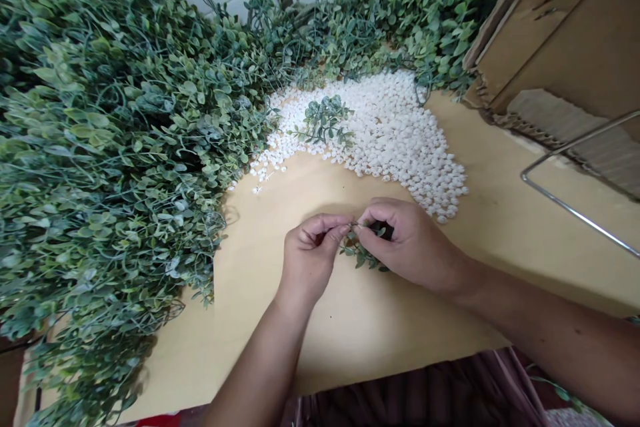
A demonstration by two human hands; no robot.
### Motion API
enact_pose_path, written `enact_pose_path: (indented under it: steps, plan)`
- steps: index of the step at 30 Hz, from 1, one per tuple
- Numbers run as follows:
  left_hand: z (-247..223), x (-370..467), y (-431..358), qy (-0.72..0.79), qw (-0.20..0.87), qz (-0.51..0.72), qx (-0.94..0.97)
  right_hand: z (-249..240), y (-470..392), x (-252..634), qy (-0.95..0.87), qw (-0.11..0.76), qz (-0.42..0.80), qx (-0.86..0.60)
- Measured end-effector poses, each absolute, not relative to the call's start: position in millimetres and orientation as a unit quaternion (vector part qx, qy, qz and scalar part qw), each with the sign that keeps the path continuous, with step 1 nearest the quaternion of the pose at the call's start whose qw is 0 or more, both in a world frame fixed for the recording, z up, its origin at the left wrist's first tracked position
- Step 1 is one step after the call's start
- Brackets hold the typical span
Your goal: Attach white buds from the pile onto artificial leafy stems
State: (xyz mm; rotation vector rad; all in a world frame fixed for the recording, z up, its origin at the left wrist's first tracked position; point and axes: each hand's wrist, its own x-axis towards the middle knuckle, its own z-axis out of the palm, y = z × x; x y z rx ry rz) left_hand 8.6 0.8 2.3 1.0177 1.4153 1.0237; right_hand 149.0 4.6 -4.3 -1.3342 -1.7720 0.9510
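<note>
My right hand (413, 240) is closed in a pinch on a small artificial leaf sprig (364, 255), whose green leaves hang below the fingers. My left hand (310, 257) meets it fingertip to fingertip, thumb and forefinger pinched at the end of the sprig's thin stem. Whether a small piece also sits between the left fingertips is hidden. Beyond the hands lies a spread heap of small white plastic pieces (400, 127). On that heap rests a loose cluster of leaf sprigs (326, 119).
A large mound of artificial greenery (115, 133) covers the left side, and more greenery (425, 7) lies along the back. At right stand a torn cardboard box (565, 33) and a bent metal rod (575, 213). The tan work surface (260, 320) has its front edge near my lap.
</note>
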Motion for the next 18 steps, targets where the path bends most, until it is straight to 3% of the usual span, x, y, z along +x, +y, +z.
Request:
enact_pose_path:
  steps: [7,18]
  plan:
    - [0.4,11.2,-0.3,0.588,0.536,0.466,0.388,-4.8,3.9,146.3,-0.661,0.407,0.378,-0.505]
    - [-0.3,14.4,2.2,0.582,0.545,0.457,0.395,-6.1,4.0,145.3,-0.643,0.41,0.406,-0.502]
